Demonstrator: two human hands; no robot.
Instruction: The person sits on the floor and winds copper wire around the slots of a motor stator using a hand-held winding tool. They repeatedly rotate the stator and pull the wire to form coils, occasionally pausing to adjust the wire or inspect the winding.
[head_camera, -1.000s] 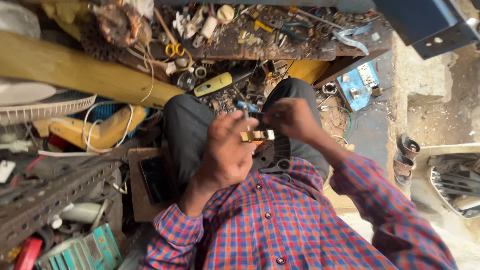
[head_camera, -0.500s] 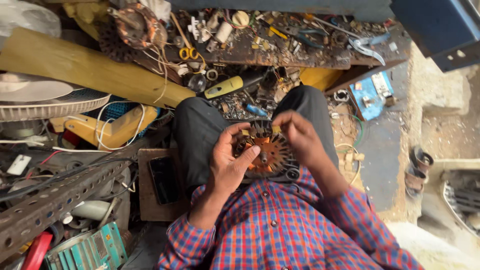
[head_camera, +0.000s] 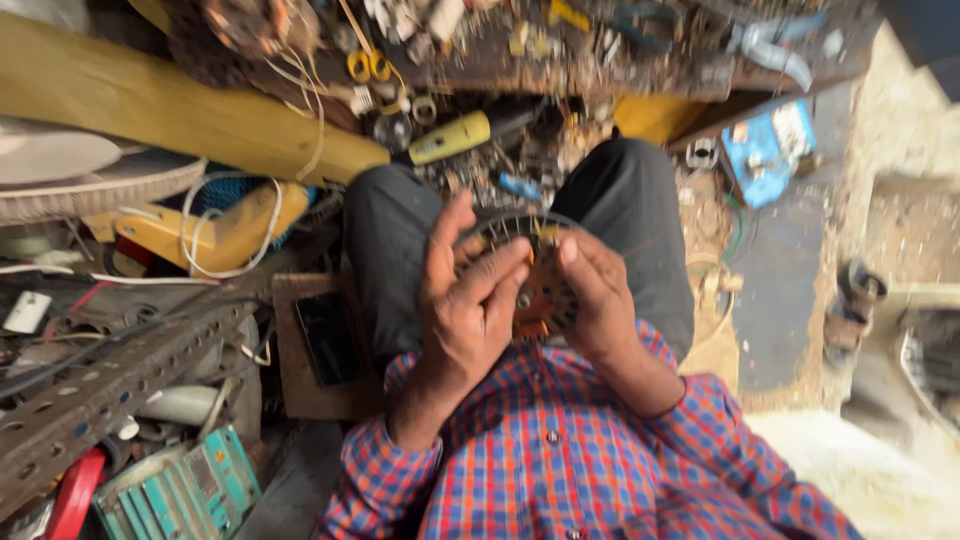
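I look down at my lap, dark trousers and a red-and-blue checked shirt. Both hands hold a round slotted motor stator (head_camera: 535, 290) with orange-brown windings, close to my chest. My left hand (head_camera: 462, 300) wraps its left side with fingers across the face. My right hand (head_camera: 598, 298) grips the right edge, thumb on the front. Much of the stator is hidden behind my fingers.
A long yellow fan blade (head_camera: 170, 105) lies at upper left. A yellow-handled screwdriver (head_camera: 452, 137) and scissors (head_camera: 365, 65) lie among small parts ahead of my knees. A perforated metal angle bar (head_camera: 110, 385) and a teal casing (head_camera: 185, 490) sit left; a blue box (head_camera: 768, 150) right.
A small brass part held a second ago gave way to the round stator, which both hands have since drawn closer to my chest and covered more with the fingers.
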